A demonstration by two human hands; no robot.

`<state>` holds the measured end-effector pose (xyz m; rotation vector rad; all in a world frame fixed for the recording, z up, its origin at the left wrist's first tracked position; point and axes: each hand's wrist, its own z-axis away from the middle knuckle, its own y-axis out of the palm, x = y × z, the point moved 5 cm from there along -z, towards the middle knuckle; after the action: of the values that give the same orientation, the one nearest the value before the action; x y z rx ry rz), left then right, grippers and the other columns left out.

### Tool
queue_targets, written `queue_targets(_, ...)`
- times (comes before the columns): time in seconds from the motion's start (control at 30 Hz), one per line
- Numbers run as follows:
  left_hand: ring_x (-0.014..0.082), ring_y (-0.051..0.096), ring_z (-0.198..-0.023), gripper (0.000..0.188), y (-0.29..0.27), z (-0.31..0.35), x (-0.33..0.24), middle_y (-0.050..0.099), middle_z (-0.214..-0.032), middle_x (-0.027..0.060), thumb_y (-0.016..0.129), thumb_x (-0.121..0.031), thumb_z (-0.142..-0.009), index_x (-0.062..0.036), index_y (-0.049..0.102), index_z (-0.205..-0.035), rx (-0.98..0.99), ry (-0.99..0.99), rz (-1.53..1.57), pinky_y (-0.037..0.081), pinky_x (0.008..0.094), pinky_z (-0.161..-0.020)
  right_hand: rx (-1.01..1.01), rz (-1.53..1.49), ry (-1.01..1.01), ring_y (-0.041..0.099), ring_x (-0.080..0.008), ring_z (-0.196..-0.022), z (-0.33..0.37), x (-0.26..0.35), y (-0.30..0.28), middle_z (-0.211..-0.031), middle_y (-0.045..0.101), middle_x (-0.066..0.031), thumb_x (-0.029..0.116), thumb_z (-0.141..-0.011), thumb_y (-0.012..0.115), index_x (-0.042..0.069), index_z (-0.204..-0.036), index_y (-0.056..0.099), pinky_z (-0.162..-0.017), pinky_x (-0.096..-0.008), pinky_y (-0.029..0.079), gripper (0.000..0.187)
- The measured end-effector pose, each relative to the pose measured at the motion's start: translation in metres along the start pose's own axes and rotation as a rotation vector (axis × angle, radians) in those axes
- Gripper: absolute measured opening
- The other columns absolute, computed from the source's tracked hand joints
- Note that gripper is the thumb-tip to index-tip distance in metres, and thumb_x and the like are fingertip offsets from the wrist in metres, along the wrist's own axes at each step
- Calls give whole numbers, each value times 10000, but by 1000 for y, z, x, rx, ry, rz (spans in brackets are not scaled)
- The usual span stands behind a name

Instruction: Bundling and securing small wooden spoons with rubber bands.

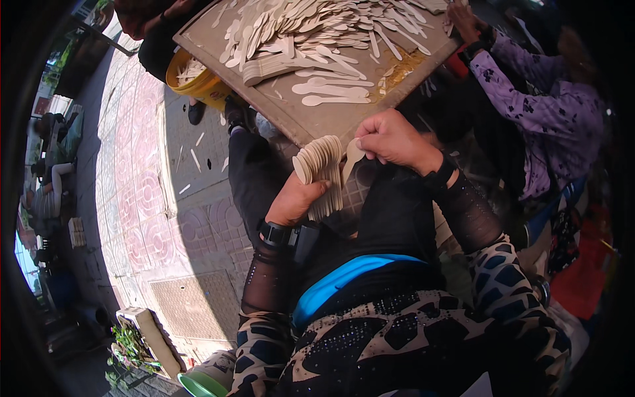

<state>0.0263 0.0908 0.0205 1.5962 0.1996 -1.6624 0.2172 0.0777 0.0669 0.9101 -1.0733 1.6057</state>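
My left hand (pixel 297 199) is wrapped round a stack of wooden spoons (pixel 322 161), their rounded ends level at the top and handles pointing down. Just right of the stack, my right hand (pixel 395 139) pinches a single wooden spoon (pixel 352 157) by its rounded end. That spoon hangs beside the last one of the stack; whether the two touch I cannot tell. Ahead of both hands a brown board (pixel 297 119) carries a big heap of loose wooden spoons (pixel 324 30). A neat row of stacked spoons (pixel 281 66) lies along the board's left side.
A yellow bucket (pixel 215 90) with wooden pieces stands left of the board. Stray spoons lie on the tiled pavement (pixel 145 218). At the right sits a person in a purple sleeve (pixel 509 99), hands at the board's edge. A potted plant (pixel 129 347) stands lower left.
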Motion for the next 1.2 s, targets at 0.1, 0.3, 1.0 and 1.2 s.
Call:
queue_targets(0.1,202,574,-1082,556,7,0,10,567,-1206,91,594,-40,-813,-5,408,-1336,23,-39,-37,524,376,-885,-18,27,-49,485,-57,-434,0,-2,11,-588,569,-11,65,-834,593,-26,-814,633,-411,-205,370,101)
queue_targets(0.3,224,576,-1120,580,16,1,26,561,-1203,109,598,-67,-840,-6,363,-1367,121,-85,139,554,361,-849,57,0,7,490,-59,-428,3,-11,19,-592,574,-19,49,-850,567,-30,-837,630,-403,-206,370,102)
queue_targets(1.0,269,630,-1010,516,48,21,71,596,-1107,151,638,1,-776,43,452,-1256,159,-276,721,531,423,-897,394,-483,146,570,-39,-580,14,-60,44,-886,652,-52,75,-823,658,-68,-1120,572,-475,-154,446,341)
queue_targets(1.2,303,618,-1035,499,53,23,78,599,-1121,191,586,-3,-812,53,440,-1286,284,-293,811,507,438,-925,380,-475,144,578,-48,-574,14,-69,48,-844,654,-52,72,-815,669,-65,-1106,579,-466,-154,442,334)
